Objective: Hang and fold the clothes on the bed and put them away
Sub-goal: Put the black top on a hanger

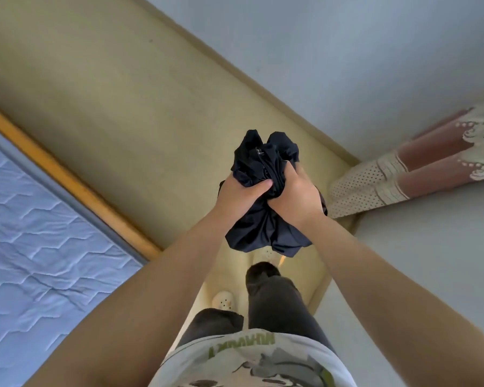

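1. Head view, item: a dark garment (263, 233) is bunched into a loose wad. It is held in mid-air in front of the body, above the floor (123, 107). It is well apart from the bed (39, 219), which lies along the left edge.
2. Head view, handling (judgement): the cloth looks thin, soft and light, with no stiffness. It should sag and fall open once released, and it is not fragile. The kind of garment cannot be told from the wad. A hem, waistband or shoulder seam would be the sound place to hold it for shaking out.
3. Head view, left hand (241, 196): the grip is clamped on the wad from the left, with the thumb laid across the front. The fingers are hidden behind the cloth.
4. Head view, right hand (296, 202): the grip is clamped on the wad from the right, with the fingers dug into the folds. It sits just beside the left thumb.
5. Head view, pose: both bare forearms reach forward and converge on the bundle.
6. Head view, surroundings: a lace-edged cloth (375, 185) lies against the wall (375, 51) on the right.
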Demonstrator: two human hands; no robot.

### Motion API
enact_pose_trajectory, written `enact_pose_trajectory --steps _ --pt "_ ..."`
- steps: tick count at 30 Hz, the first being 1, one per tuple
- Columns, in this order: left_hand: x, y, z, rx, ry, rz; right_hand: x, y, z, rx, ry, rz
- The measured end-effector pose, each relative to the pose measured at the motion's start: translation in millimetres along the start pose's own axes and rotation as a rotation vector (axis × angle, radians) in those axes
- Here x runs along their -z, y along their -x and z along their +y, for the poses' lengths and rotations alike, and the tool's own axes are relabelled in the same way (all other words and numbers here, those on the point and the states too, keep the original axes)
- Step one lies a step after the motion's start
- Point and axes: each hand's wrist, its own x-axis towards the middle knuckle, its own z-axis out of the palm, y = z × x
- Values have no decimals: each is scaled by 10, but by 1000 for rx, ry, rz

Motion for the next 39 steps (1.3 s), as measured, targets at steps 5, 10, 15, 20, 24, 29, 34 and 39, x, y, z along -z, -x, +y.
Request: enact_pose_trajectory --steps 5,10,15,20,24,29,34,39 --pt "699 -1125 379 4 23 183 -197 -1476 -524 165 14 -53" --pt "1424 -2444 790 27 83 347 -514 -3188 -1034 327 37 -116" --pt "2261 -3325 1179 85 155 531 -797 -4563 -1764 492 64 -266" --pt "3219 -3718 1436 159 262 712 -1167 -5409 -2746 684 95 -427" --pt "4126 -4029 1553 188 288 821 -1556 -5982 -3628 791 95 -513" --pt "5519 -4670 1806 161 325 919 -2114 -6894 -4896 854 113 -532" --pt "6846 -5199 2314 163 341 957 -2454 -7754 -6193 907 120 -563" --pt "7968 -5570 2592 181 416 1069 -2884 -8449 -7361 1029 174 -636"
